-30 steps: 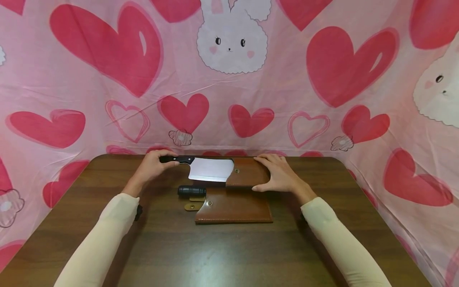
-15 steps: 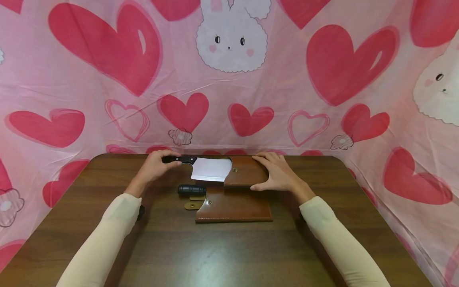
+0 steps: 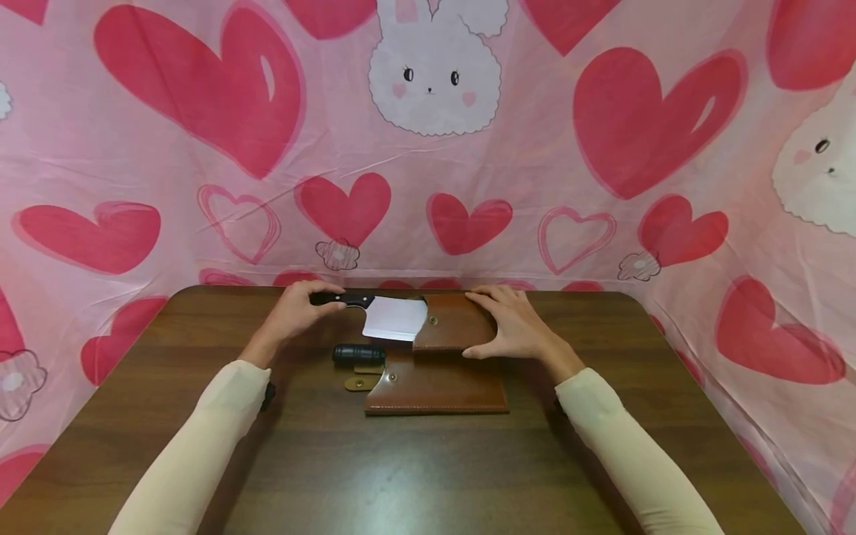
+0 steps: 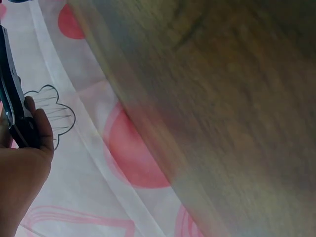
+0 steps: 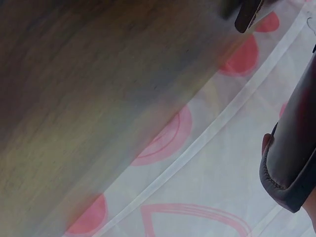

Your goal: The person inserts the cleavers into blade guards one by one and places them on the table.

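My left hand [image 3: 297, 308] pinches the black riveted handle [image 3: 354, 299] of a cleaver between thumb and fingers. The cleaver's broad shiny blade [image 3: 394, 319] points right, its far part hidden inside a brown leather sheath [image 3: 451, 323]. Around the right end of that sheath, my right hand [image 3: 515, 327] grips with the thumb at the near edge and fingers at the far edge. In the left wrist view, the dark handle [image 4: 15, 94] rests against the left fingers. The sheath's stitched corner [image 5: 284, 185] shows in the right wrist view, with a fingertip behind it.
Nearer to me, a second brown leather sheath [image 3: 441, 390] lies on the wooden table [image 3: 401, 468], overlapped by the upper one. A black ridged handle [image 3: 359, 354] and a tan snap strap [image 3: 362, 383] stick out at its left. A pink heart-print cloth [image 3: 481, 163] hangs behind the table.
The cleaver has slid right and its blade sits deeper in the sheath. My left hand has moved right with it; my right hand and the sheath have shifted slightly left.
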Tool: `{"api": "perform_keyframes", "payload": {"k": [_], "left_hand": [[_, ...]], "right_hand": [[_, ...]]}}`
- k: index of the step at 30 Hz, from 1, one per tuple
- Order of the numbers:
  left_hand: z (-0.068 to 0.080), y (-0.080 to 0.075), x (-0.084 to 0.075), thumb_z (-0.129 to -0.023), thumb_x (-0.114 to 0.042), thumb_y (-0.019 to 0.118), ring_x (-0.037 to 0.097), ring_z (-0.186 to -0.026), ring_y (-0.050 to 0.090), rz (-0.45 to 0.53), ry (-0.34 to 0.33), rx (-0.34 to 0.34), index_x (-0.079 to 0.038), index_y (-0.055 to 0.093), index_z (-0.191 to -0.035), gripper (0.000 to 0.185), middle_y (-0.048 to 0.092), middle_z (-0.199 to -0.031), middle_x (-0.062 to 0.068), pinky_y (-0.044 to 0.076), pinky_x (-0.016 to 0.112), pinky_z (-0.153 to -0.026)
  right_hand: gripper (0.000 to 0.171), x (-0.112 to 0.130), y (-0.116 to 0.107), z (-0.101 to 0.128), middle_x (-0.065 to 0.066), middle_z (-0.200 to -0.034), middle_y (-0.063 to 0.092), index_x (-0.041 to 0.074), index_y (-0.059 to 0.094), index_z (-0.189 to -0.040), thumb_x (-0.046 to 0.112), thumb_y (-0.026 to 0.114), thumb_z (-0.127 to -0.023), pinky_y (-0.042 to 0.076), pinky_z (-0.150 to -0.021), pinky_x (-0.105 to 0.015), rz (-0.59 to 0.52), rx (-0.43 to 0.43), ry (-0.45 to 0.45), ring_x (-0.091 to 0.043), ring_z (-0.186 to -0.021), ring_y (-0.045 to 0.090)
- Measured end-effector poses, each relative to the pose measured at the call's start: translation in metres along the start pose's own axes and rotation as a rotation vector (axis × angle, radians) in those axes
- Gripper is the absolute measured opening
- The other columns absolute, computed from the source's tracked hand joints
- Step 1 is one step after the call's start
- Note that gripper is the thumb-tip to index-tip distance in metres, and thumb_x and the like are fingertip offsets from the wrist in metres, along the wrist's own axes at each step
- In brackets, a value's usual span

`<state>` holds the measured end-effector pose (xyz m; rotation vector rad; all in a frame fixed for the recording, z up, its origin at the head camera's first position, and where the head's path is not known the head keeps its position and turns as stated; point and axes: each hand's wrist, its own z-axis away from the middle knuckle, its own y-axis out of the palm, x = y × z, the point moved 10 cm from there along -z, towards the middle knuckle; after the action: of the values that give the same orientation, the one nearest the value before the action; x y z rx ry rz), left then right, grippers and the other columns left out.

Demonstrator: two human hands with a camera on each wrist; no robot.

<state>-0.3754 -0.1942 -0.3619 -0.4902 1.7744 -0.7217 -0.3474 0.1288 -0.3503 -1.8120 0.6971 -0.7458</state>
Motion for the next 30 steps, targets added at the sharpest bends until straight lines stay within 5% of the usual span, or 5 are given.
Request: {"api": "perform_keyframes", "payload": {"k": [30], "left_hand": [[-0.007,0.017,-0.013,-0.081,-0.030,0.072,0.024,-0.091,0.054,0.006,0.025,0.027,-0.016,0.068,-0.109,0.031,0.065,-0.107,0.008,0.049,0.037,-0.079]], "right_hand": [[0.103,0.013,0.003,-0.010,0.002,-0.135,0.046,0.022,0.046,-0.138,0.084,0.059,-0.057,0.028,-0.097,-0.045,-0.007,-0.014,-0.027,-0.020,-0.125,0.037]]}}
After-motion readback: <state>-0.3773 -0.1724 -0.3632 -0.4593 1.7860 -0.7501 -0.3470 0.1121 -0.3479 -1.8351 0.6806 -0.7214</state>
